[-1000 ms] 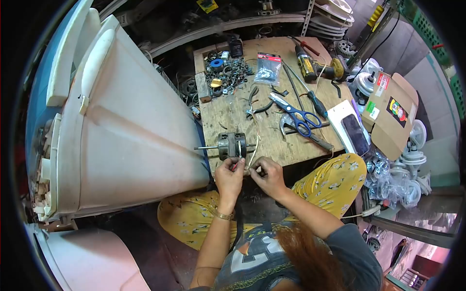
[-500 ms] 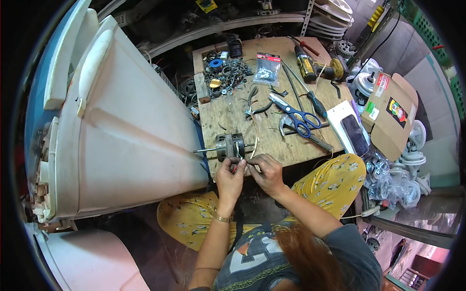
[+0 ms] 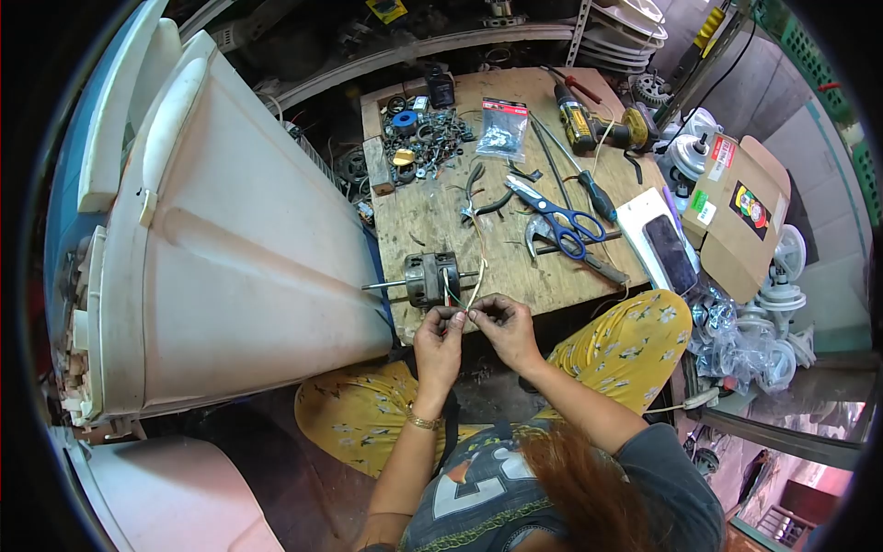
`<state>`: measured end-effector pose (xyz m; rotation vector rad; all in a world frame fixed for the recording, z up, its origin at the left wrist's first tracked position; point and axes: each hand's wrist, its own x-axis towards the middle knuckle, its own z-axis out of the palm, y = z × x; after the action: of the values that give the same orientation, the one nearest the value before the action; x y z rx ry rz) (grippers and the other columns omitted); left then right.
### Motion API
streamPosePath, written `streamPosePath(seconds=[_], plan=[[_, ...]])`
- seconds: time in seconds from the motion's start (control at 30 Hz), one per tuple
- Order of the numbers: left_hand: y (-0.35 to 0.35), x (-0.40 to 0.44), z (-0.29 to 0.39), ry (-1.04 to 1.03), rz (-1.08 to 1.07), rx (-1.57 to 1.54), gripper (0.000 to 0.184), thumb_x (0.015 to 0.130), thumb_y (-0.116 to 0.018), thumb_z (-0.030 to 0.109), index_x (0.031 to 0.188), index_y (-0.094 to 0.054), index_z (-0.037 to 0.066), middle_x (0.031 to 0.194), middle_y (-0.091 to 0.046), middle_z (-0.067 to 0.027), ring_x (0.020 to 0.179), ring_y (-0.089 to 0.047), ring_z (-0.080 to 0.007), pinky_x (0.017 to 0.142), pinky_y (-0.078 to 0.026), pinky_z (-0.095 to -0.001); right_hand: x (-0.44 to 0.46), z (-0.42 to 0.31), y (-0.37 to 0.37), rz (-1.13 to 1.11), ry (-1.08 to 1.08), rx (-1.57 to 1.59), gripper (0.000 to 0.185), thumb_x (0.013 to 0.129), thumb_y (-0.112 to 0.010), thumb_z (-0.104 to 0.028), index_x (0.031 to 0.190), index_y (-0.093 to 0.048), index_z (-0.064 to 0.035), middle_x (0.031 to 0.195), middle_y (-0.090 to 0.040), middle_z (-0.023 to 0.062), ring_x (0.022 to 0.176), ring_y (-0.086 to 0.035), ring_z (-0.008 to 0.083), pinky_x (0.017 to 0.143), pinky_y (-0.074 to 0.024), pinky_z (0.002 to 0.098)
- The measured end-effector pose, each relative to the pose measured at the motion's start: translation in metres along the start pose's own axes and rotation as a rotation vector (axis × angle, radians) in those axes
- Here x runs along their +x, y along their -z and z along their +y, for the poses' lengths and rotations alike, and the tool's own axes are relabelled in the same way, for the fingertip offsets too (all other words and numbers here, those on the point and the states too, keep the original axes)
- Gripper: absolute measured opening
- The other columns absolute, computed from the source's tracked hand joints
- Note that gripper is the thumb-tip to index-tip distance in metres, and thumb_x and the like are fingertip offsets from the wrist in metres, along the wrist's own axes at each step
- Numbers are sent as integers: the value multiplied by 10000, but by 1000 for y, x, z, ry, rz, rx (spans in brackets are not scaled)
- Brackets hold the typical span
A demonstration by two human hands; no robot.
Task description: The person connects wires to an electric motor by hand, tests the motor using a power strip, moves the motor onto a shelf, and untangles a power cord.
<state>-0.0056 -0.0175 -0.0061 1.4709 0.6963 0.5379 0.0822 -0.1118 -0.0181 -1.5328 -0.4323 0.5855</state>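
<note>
A small electric motor (image 3: 425,280) with a shaft at both ends lies on the wooden board's (image 3: 515,267) near left part. Thin wires (image 3: 481,267) run from it and from the board down to my fingertips. My left hand (image 3: 439,339) pinches wire ends just below the motor. Close beside it, my right hand (image 3: 504,326) pinches the wires too, thumb and index finger together. The two sets of fingertips nearly touch at the board's front edge. Exactly which wire each hand grips is too small to make out.
Pliers (image 3: 474,198), blue-handled scissors (image 3: 563,221), a hammer (image 3: 589,262), a screwdriver (image 3: 598,193) and a cordless drill (image 3: 589,129) lie on the board. Behind are a bag of screws (image 3: 503,129) and loose hardware (image 3: 428,143). A phone (image 3: 671,253) and cardboard box (image 3: 745,212) are right; a large white casing (image 3: 248,239) stands left.
My hands have shifted slightly lower, drawing closer together at the fingertips. More wire between motor and fingers now shows. The red bit seen by my left fingers is less visible.
</note>
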Motion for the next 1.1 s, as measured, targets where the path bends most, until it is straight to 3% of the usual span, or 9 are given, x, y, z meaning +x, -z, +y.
streamPosePath(seconds=[0.27, 0.37, 0.47, 0.57, 0.77, 0.87, 0.97, 1.07, 1.1], plan=[[-1, 1, 2, 29, 28, 4, 138, 894, -600, 120, 923, -606, -15, 763, -594, 1, 694, -511, -50, 606, -425, -213, -3, -12, -1, 2, 39, -153, 105, 791, -693, -60, 850, -631, 1, 757, -615, -9, 665, -506, 25, 596, -412, 193], [0, 1, 7, 81, 10, -37, 147, 893, -600, 118, 936, -608, -23, 786, -604, -5, 707, -524, -50, 622, -432, -207, -1, -14, 3, 8, 351, -324, 142, 747, -713, -44, 858, -630, -12, 760, -624, 45, 641, -549, 95, 582, -436, 233], [1, 3, 6, 86, 4, -75, 143, 893, -601, 117, 939, -610, -18, 792, -600, 1, 702, -516, -46, 617, -424, -199, 10, -15, 9, 24, 723, -465, 183, 720, -715, -62, 889, -647, -43, 821, -615, 97, 695, -602, 238, 588, -484, 315], [3, 4, 2, 94, 2, -86, 137, 894, -600, 117, 935, -610, -13, 786, -592, 4, 691, -504, -43, 604, -417, -199, 15, -21, 18, -77, 865, -621, 255, 691, -727, -83, 933, -648, -72, 844, -600, 76, 731, -591, 241, 605, -493, 327], [7, 4, 10, 210, -37, -65, 123, 894, -594, 110, 925, -608, -8, 785, -590, 4, 691, -491, -38, 588, -408, -205, 21, -18, 22, -81, 954, -704, 276, 653, -726, -89, 917, -650, -81, 835, -589, 70, 723, -580, 236, 588, -486, 332], [5, 2, 13, 118, -51, -90, 108, 891, -585, 90, 925, -605, -10, 805, -605, -16, 710, -514, -52, 614, -428, -210, 22, -21, 19, -78, 888, -690, 213, 678, -713, -82, 875, -633, -61, 799, -584, 77, 709, -581, 241, 598, -483, 317], [6, 2, 2, 10, 3, 10, 99, 888, -576, 66, 939, -602, -15, 831, -621, -36, 732, -543, -75, 653, -450, -216, 20, -13, 8, -113, 569, -471, 100, 774, -662, -110, 815, -591, -52, 746, -577, 68, 617, -553, 195, 505, -441, 272], [10, 4, -2, -52, -32, 104, 91, 894, -560, 36, 969, -593, -4, 860, -613, -20, 743, -553, -61, 645, -465, -204, 18, -17, 5, -322, -614, 409, 112, 866, -589, -158, 819, -554, -63, 707, -566, 43, 528, -487, 117, 412, -350, 215], [12, 4, -1, -38, -35, 89, 92, 894, -561, 36, 969, -593, -5, 864, -615, -22, 756, -559, -64, 655, -469, -204, 19, -14, 6, -400, -830, 737, 149, 894, -574, -219, 856, -544, -78, 708, -560, 9, 497, -428, 56, 376, -267, 174]])
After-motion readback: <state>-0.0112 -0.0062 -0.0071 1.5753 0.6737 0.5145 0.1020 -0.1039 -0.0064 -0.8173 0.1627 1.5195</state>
